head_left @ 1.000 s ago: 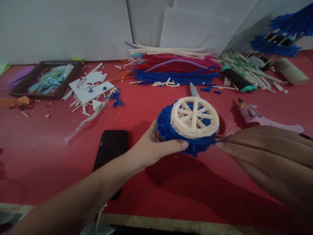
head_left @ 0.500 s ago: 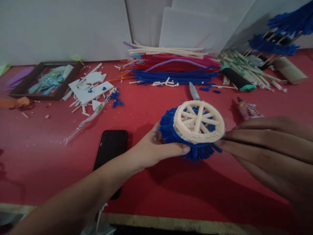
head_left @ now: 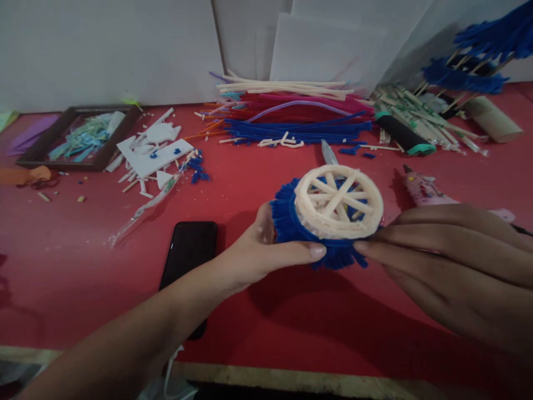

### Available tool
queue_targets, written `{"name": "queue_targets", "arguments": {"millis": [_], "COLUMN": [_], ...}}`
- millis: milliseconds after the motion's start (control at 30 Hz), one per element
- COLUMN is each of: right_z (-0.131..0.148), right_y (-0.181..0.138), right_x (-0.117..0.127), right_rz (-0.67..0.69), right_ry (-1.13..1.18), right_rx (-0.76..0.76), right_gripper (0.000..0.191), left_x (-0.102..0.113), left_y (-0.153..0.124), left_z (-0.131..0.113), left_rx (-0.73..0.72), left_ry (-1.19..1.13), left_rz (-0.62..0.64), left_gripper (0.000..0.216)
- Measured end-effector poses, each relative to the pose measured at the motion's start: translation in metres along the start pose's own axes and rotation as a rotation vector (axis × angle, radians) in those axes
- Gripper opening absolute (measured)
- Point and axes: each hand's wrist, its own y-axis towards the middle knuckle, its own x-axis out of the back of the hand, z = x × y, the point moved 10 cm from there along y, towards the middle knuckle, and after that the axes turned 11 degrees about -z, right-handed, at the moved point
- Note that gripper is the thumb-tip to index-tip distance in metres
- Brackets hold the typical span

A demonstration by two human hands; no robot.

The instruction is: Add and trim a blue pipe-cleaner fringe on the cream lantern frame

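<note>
A round craft wheel (head_left: pixel 333 208) made of cream pipe cleaners, with spokes and a fringe of blue pipe cleaner round it, is held just above the red table (head_left: pixel 291 322). My left hand (head_left: pixel 266 253) grips its near left edge, thumb along the blue fringe. My right hand (head_left: pixel 449 266) comes in from the right, and its fingertips pinch the wheel's near right edge at the blue fringe.
A black phone (head_left: pixel 187 255) lies left of my left arm. A heap of coloured pipe cleaners (head_left: pixel 291 114) lies at the back, scissors (head_left: pixel 331 153) behind the wheel, a glue gun (head_left: pixel 425 186) to the right, a framed tray (head_left: pixel 79 136) and white foam scraps (head_left: pixel 154 153) at left.
The wheel has turned a little in my hands and shifted slightly right. My right fingers have slid further along its near edge toward my left thumb.
</note>
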Motion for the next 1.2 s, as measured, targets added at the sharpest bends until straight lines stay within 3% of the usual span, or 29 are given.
{"name": "queue_targets", "arguments": {"millis": [100, 267, 633, 867, 1067, 1200], "right_z": [0.007, 0.007, 0.008, -0.015, -0.011, -0.008], "right_y": [0.008, 0.015, 0.023, -0.006, 0.002, 0.007], "right_x": [-0.005, -0.002, -0.009, -0.017, -0.014, -0.014], "right_rz": [0.081, 0.029, -0.028, -0.095, -0.106, -0.076], "right_ry": [0.000, 0.009, 0.039, 0.146, 0.122, 0.038], "right_rx": [0.072, 0.055, -0.067, -0.444, -0.408, -0.348], "right_gripper": [0.030, 0.023, 0.013, 0.023, 0.012, 0.016], "left_x": [0.002, -0.005, 0.010, 0.018, 0.011, 0.009], "left_y": [0.003, 0.002, 0.001, 0.005, 0.004, 0.003], "left_z": [-0.003, -0.009, -0.006, -0.001, 0.000, -0.001], "left_rx": [-0.064, -0.118, -0.084, -0.136, -0.094, -0.085], "left_ry": [-0.022, 0.030, 0.025, 0.008, 0.067, 0.066], "left_rz": [-0.010, 0.044, -0.107, -0.168, -0.081, -0.055], "left_gripper": [0.072, 0.059, 0.074, 0.083, 0.068, 0.073]}}
